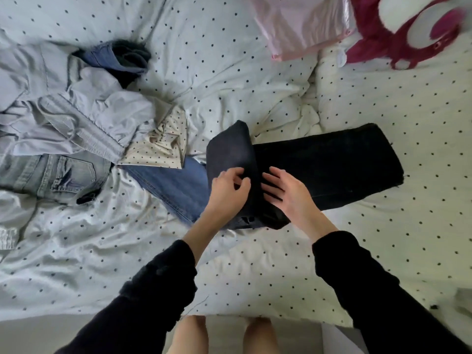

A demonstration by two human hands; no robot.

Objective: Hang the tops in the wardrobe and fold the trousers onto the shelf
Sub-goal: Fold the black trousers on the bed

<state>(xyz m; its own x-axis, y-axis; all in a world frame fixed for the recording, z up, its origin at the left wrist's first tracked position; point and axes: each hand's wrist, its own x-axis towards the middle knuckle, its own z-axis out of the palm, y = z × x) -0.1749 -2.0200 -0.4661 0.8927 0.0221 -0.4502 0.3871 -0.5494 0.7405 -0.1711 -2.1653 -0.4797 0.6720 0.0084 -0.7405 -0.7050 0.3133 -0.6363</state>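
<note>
Dark lettering is showing on the pink bag (301, 24) at the frame's top edge, right of centre, but it is being cut off and cannot be read.

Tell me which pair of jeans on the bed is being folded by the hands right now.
The black jeans. The left hand grips their folded-over end and the right hand lies flat on them. The blue jeans and the pale grey jeans lie untouched.
</note>
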